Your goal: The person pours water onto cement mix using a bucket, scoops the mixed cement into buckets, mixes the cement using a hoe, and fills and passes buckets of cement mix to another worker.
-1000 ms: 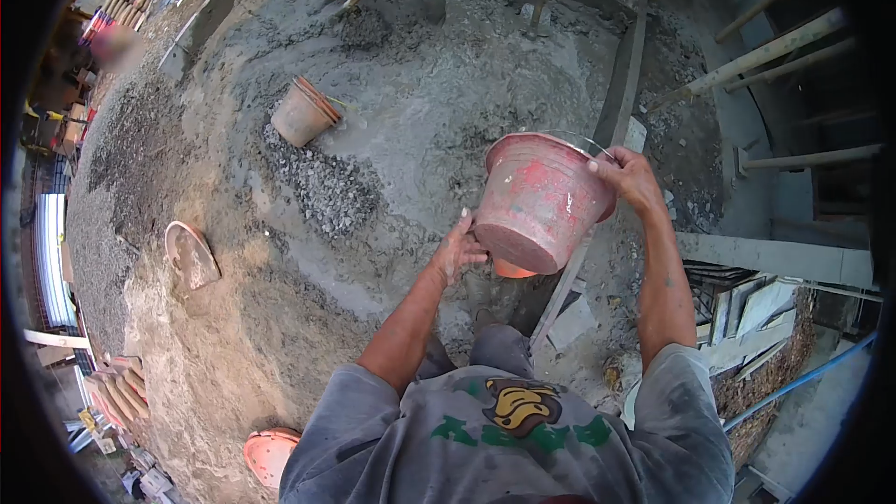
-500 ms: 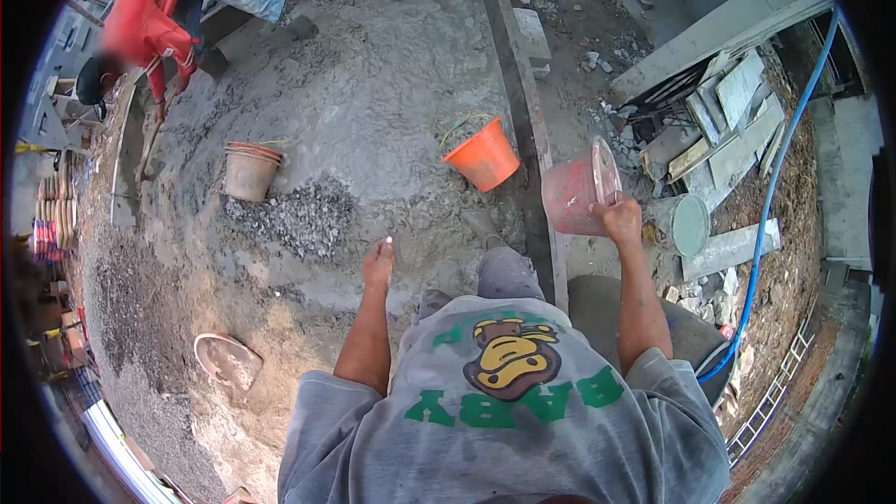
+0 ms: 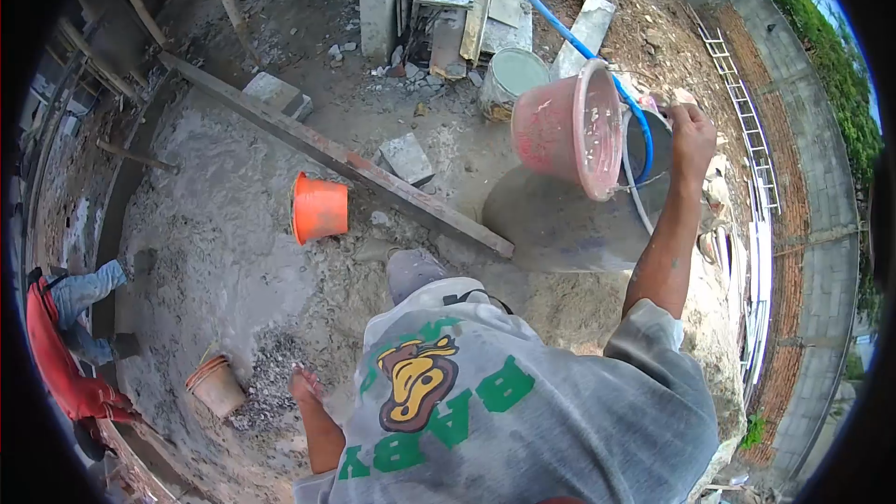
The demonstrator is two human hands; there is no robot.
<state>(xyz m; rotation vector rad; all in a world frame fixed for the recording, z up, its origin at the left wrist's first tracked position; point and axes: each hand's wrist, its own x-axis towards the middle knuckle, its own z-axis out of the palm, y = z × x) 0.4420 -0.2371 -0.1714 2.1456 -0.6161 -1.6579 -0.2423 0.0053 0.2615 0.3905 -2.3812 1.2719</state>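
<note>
Wet grey concrete [image 3: 215, 233] covers the ground on the left side of the view, edged by a long beam [image 3: 345, 163] that slants across the middle. Beyond it are loose slabs [image 3: 443, 23], a pail [image 3: 516, 75] with a pale green top, and, farther right, a ladder [image 3: 742, 117] near a block wall [image 3: 833, 224].

The writing that can be read is on the wearer's grey shirt [image 3: 579, 411]: "BABY" in large green capitals, upside down as the camera sees it, beside a yellow-and-brown cartoon face. More green letters near the hem are folded out of reading.

The right hand [image 3: 693, 140] is raised, its fingers curled closed around the wire handle of a red bucket [image 3: 551, 131]. The bucket is tipped on its side above a large grey drum [image 3: 551, 233], mouth toward the hand; whether it touches the drum cannot be told. A blue hose [image 3: 546, 14] runs down behind the bucket to the drum.

The left hand [image 3: 306, 385] hangs low, loosely open and holding nothing, just beside a gravel heap [image 3: 271, 375]. Stacked buckets [image 3: 219, 388] lean against that heap, and an orange bucket [image 3: 322, 209] lies on its side near the beam. At far left, a person in a red top [image 3: 63, 364] bends over.
</note>
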